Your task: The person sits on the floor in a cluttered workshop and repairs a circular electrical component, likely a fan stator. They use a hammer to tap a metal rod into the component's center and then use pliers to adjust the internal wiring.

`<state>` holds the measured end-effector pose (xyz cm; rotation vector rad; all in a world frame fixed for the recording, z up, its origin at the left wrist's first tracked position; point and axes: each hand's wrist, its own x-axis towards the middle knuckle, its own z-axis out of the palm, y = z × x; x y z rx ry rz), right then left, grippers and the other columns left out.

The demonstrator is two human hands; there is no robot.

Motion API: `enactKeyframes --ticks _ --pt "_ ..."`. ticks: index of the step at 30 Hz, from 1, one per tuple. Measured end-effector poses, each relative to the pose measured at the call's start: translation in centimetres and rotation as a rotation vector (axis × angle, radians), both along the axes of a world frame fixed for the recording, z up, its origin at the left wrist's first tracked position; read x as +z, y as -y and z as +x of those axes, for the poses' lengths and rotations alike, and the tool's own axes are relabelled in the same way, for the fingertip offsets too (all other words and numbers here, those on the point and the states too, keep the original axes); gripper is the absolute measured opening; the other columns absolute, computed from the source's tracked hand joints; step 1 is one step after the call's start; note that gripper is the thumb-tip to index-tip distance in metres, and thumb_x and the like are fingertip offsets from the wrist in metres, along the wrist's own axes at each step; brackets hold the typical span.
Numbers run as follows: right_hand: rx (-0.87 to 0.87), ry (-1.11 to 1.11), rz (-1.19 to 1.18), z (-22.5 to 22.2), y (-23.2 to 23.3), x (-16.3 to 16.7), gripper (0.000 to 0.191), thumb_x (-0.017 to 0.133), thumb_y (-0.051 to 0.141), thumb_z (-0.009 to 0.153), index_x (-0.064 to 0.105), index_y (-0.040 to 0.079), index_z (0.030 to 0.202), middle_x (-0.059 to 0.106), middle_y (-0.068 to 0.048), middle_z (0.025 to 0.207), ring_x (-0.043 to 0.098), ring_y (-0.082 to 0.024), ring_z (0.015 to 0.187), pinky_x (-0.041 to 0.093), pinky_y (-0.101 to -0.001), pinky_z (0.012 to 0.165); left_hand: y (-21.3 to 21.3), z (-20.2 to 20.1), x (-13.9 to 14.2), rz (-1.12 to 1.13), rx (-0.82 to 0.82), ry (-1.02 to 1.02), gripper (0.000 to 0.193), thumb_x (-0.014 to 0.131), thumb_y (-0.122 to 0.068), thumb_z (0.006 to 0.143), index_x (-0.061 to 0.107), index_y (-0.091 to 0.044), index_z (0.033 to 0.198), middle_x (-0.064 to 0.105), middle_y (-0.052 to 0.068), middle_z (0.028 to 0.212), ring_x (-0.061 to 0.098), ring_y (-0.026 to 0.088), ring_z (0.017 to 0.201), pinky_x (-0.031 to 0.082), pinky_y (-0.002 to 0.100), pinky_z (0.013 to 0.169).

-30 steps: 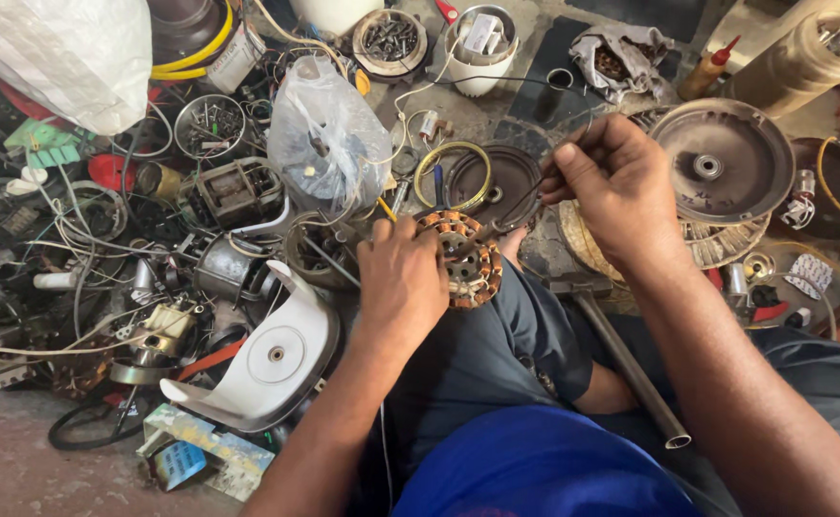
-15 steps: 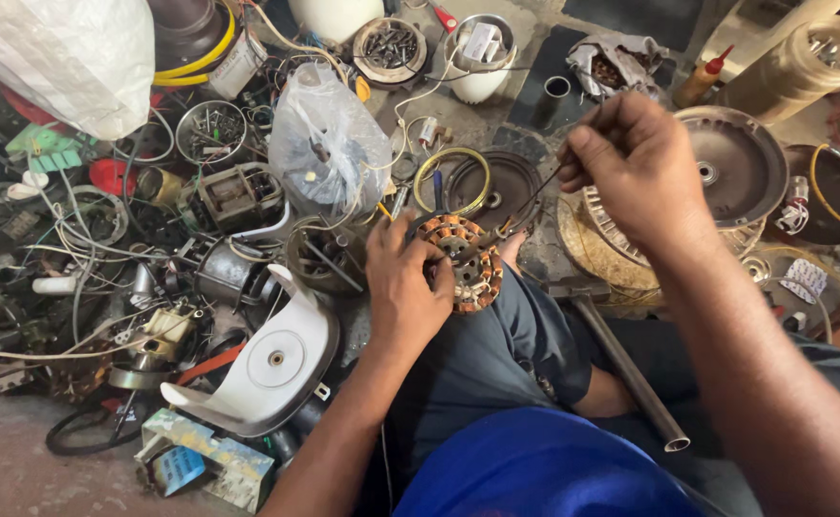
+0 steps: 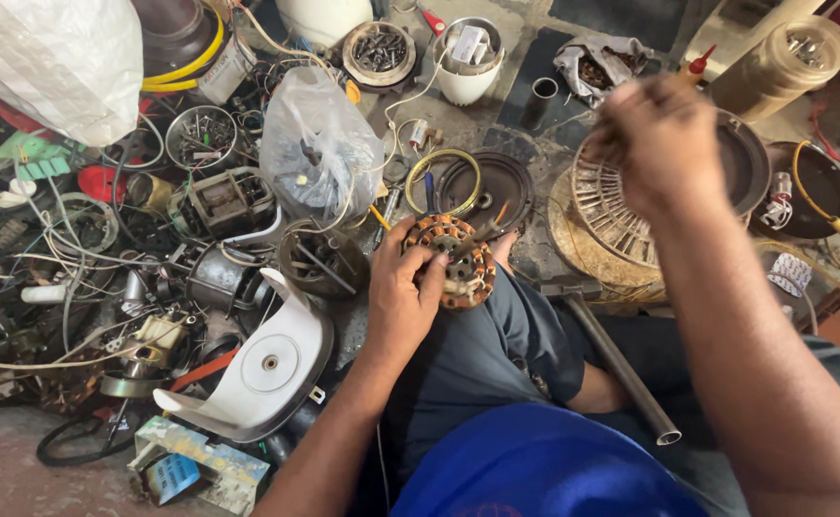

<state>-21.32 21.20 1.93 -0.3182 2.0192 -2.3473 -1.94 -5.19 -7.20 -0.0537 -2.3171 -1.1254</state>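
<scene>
The copper-wound motor coil (image 3: 451,260) lay flat on the person's knee, its round face turned up, and the left hand (image 3: 403,299) held it from the near left side, fingers closed over its rim. The right hand (image 3: 658,144) was raised up and to the right of the coil, well apart from it; it was blurred, so its grip could not be told.
</scene>
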Motion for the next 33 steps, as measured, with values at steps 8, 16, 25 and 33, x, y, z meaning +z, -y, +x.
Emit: enactKeyframes --ticks 8,16,25,33 --pt "-0.369 -0.637 1.011 -0.1 -5.1 3.5 0.032 0.07 0.017 0.105 0.061 -0.009 0.122 0.069 -0.019 0.1 0.07 -0.027 0.081 0.058 -0.0368 0.067 0.7 1.6 -0.9 0.147 -0.018 -0.045 0.017 0.059 -0.011 0.104 0.061 0.0 0.117 0.057 0.025 0.146 0.061 0.041 0.133 0.049 0.044 0.11" --pt "0.33 -0.546 0.717 12.7 5.4 -2.1 0.056 0.085 0.019 0.08 0.063 0.001 0.129 0.07 -0.02 0.117 0.072 -0.032 0.094 0.058 -0.0407 0.08 -0.2 1.2 -0.8 0.175 0.034 -0.049 0.03 0.052 -0.007 0.107 0.052 0.003 0.135 0.059 0.024 0.143 0.061 0.041 0.133 0.049 0.044 0.111" --pt "0.155 -0.565 0.504 13.3 8.3 -1.8 0.017 0.079 0.014 0.088 0.074 0.001 0.099 0.075 -0.013 0.099 0.073 -0.029 0.092 0.059 -0.0384 0.081 -2.2 0.7 1.2 -0.319 -0.064 -0.095 0.039 0.065 -0.016 0.09 0.059 0.004 0.123 0.065 0.016 0.12 0.063 0.038 0.114 0.038 0.059 0.11" --pt "0.153 -0.571 0.469 13.8 8.7 -1.6 0.014 0.076 0.015 0.095 0.073 0.002 0.098 0.073 -0.011 0.094 0.073 -0.027 0.089 0.06 -0.0368 0.079 -2.6 -0.2 -0.3 -0.265 -0.017 -0.11 0.023 0.06 -0.015 0.1 0.064 0.001 0.116 0.069 0.015 0.114 0.065 0.036 0.108 0.046 0.051 0.108"
